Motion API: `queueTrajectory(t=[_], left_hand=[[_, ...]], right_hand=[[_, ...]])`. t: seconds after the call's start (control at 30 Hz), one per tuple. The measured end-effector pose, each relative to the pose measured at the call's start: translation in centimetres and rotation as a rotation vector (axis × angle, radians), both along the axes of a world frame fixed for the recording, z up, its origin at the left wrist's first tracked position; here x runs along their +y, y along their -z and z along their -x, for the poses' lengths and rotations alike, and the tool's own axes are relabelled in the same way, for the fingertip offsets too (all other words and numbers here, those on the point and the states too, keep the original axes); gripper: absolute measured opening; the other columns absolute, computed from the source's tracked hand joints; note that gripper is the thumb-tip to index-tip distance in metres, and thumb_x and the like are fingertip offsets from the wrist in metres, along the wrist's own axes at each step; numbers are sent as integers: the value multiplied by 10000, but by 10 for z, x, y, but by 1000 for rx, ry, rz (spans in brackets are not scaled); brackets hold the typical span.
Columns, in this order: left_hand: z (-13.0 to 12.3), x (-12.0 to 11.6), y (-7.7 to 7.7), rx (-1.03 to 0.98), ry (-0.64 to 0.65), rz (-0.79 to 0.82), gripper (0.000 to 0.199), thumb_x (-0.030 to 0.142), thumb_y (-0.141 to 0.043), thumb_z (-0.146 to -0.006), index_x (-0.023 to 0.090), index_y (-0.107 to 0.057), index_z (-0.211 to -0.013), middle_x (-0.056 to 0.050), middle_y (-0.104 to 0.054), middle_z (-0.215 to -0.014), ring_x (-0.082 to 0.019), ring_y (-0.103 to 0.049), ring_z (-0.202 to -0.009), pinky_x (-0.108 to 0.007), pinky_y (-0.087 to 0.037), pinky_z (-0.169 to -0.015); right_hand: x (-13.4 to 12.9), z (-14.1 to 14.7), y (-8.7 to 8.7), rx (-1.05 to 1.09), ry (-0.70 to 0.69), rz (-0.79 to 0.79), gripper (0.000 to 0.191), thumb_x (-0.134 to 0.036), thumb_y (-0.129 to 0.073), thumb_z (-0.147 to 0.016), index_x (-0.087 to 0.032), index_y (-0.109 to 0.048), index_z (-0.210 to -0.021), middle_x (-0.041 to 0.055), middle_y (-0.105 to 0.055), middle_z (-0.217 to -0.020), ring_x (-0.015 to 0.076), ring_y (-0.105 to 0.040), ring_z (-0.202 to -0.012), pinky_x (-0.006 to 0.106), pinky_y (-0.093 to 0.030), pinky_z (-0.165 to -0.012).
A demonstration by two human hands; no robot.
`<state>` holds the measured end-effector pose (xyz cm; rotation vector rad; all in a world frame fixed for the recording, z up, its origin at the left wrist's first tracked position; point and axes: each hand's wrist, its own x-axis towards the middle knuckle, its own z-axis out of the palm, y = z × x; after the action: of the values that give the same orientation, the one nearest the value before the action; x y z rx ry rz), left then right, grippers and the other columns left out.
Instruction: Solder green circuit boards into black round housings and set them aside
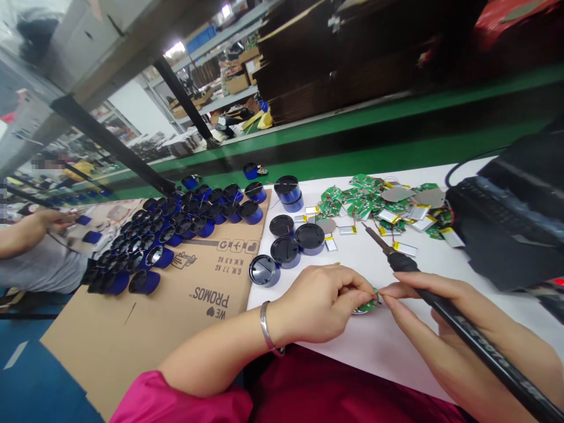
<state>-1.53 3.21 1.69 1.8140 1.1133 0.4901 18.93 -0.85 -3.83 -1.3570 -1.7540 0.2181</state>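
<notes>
- The left hand (319, 302) rests on the white worktop (379, 341) near its front edge; its fingers (359, 289) are pinched shut on a small green circuit board (366, 305), which lies low against the worktop between the two hands.
- The right hand (440, 329) has its fingers (399, 292) closed round a black soldering iron (445, 308); the forefinger and thumb also reach the circuit board, touching it from the right; the iron's tip points away toward the far edge of the worktop.
- Just beyond the left hand stand a few black round caps (286, 249), some with blue sides.
- Toward the far edge lies a heap of green boards and small silver batteries (388, 208).
- A flattened cardboard sheet (176, 305) covers the left end of the worktop; many more blue and black caps (176, 226) crowd its far half.
- At the left edge another person's arm (30, 232) shows; a black box (515, 217) sits at the right edge.
</notes>
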Motion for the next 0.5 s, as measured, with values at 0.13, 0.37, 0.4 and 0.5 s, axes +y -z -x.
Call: queueTrajectory(t=[0.13,0.37,0.4,0.5], left_hand=[[0,0,-1,8,-9,31,143,215,-615,-977,180,-753,-956,-59,-796,-996,-171,-708,-861,-255,-543,-776],[0,1,-2,46,17,-8,141,220,-624,-978,178,-757,-956,-62,-802,-1010,-165,-704,-837,-251,-534,-780],[0,2,-2,50,20,-8,141,226,-627,-979,178,-758,-958,-61,-800,-1004,-165,-702,-836,-251,-532,-779],[0,2,-3,45,21,-1,144,224,-626,-978,173,-760,-960,-63,-797,-1001,-166,-703,-852,-250,-528,-782]], right_hand=[[-1,1,0,1,34,40,403,-596,-568,-1023,-289,-640,-1274,2,-678,-886,143,-547,-545,306,-527,-629],[1,0,2,-12,-24,18,410,-612,-548,-1034,-277,-633,-1254,11,-702,-973,104,-495,-497,291,-376,-463],[1,0,2,-9,-20,18,402,-604,-551,-1034,-278,-632,-1253,12,-706,-993,111,-527,-524,292,-386,-476],[0,0,1,5,-9,25,385,-591,-557,-1029,-283,-635,-1246,3,-709,-992,121,-565,-554,296,-407,-496]])
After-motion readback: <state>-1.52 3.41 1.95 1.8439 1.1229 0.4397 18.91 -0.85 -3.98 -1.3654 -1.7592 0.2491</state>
